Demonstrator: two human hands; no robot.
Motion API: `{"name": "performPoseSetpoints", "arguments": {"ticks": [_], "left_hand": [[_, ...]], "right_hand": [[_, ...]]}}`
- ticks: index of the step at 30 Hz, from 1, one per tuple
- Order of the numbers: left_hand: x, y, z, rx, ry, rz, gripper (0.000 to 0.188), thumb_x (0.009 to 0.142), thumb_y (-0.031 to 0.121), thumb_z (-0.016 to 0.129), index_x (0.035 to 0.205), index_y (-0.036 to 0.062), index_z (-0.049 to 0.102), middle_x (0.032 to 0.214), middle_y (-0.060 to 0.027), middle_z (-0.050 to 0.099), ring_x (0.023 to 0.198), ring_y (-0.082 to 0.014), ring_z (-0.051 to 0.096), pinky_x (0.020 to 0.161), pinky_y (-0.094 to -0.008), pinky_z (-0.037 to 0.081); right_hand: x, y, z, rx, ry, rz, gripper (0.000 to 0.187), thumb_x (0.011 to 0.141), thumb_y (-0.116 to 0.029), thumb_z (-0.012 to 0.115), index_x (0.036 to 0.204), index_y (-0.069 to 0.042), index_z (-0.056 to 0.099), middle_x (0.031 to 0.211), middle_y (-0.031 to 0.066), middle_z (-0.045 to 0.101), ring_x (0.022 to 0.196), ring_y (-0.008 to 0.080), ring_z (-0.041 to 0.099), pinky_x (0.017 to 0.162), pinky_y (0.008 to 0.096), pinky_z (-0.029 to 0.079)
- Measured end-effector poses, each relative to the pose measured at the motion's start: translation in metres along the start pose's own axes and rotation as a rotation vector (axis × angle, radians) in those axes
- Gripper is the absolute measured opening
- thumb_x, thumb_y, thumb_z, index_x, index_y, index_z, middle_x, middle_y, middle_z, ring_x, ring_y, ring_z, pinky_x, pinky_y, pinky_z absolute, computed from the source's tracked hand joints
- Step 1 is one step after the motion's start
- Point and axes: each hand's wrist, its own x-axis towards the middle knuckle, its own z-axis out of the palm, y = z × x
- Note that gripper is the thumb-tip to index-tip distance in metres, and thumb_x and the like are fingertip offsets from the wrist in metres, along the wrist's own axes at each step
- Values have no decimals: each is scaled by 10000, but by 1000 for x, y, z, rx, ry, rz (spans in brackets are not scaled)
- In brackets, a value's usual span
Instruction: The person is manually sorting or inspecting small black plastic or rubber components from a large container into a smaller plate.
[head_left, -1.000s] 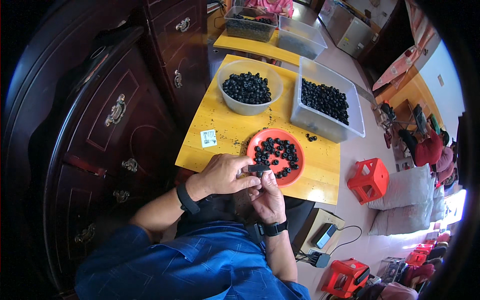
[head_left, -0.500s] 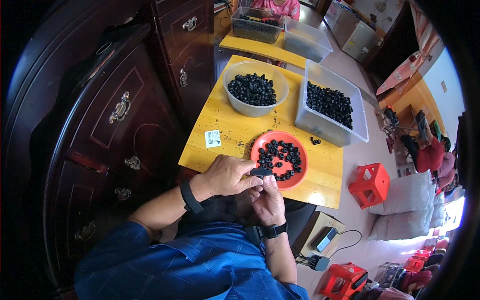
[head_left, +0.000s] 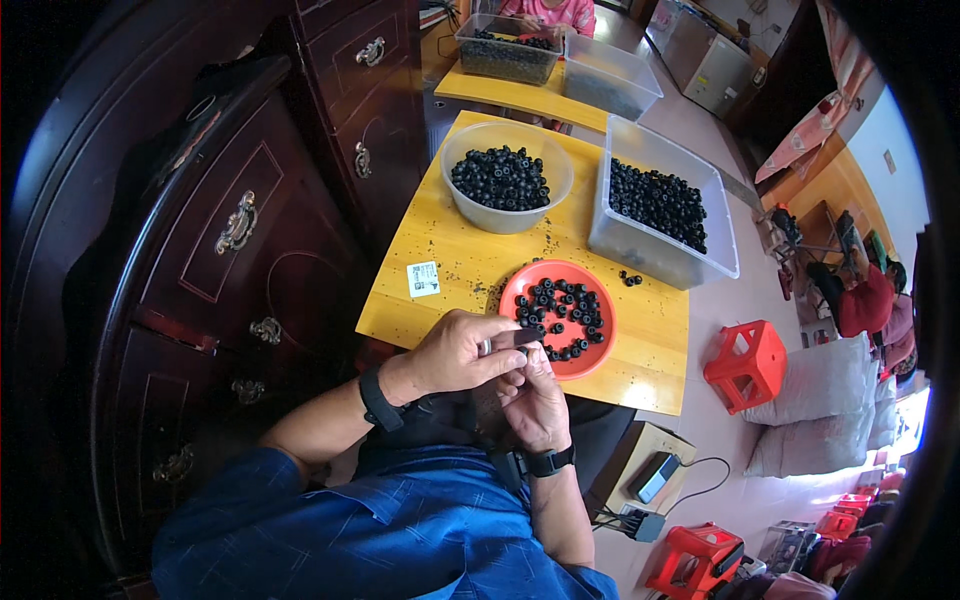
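Note:
Over the near edge of a red plate (head_left: 558, 332), my two hands meet at the fingertips. My left hand (head_left: 458, 355) is closed in a pinch, with a dark covering or strip at its index fingertip and a small shiny bit by the fingers; what it grips is hidden. My right hand (head_left: 537, 405) pinches a small black part (head_left: 523, 349), mostly covered by fingers. Small black ring-shaped parts (head_left: 548, 288) lie scattered in the plate.
On the yellow table (head_left: 640, 350) stand a round clear tub (head_left: 558, 190) and a rectangular clear bin (head_left: 715, 262), both holding black parts. A white printed card (head_left: 423, 280) lies left. Dark cabinets (head_left: 215, 250) line the left; a red stool (head_left: 745, 365) stands right.
My left index finger has tilted, turning the dark strip at its tip upward. Both hands stay together over the plate's edge, and the view has shifted slightly.

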Motion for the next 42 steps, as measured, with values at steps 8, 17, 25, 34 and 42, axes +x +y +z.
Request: {"name": "performPoseSetpoints", "arguments": {"ticks": [8, 17, 25, 34, 42], "left_hand": [[-2, -28, 10, -545, -73, -159, 153, 947, 83, 658, 1065, -14, 654, 897, -14, 686, 827, -55, 631, 743, -227, 517], [15, -8, -9, 203, -142, -105, 215, 814, 180, 757, 935, 30, 663, 656, -85, 624, 609, -148, 624, 584, -315, 480], [96, 0, -64, 654, 413, 9, 324, 851, 225, 726, 1117, 52, 660, 702, -108, 659, 633, -261, 676, 586, -372, 515], [8, -2, 20, 446, -222, -118, 306, 821, 260, 725, 1104, 149, 699, 722, -92, 661, 654, -282, 672, 617, -404, 525], [-1, -11, 34, 516, -120, -97, 214, 828, 257, 732, 939, 94, 651, 739, -102, 651, 697, -322, 665, 610, -431, 515]], "right_hand": [[0, 4, -10, 144, 8, 101, 346, 958, -152, 646, 1273, -82, 522, 931, -21, 567, 740, 72, 520, 655, 223, 441], [4, 2, -19, 113, 7, 147, 214, 988, -189, 605, 1174, -83, 597, 1033, 34, 644, 808, 100, 601, 689, 258, 495], [0, -7, 3, 125, 191, 82, 256, 991, -260, 601, 1133, -48, 620, 1235, 168, 623, 1137, 253, 594, 959, 362, 517], [6, -12, -21, 147, 27, 16, 366, 1030, -312, 495, 1231, -23, 595, 1350, 205, 555, 1292, 327, 497, 1098, 467, 399], [9, -9, -22, 89, 83, 6, 411, 1063, -302, 390, 1301, -6, 546, 1361, 199, 552, 1257, 323, 517, 1094, 463, 393]]}}
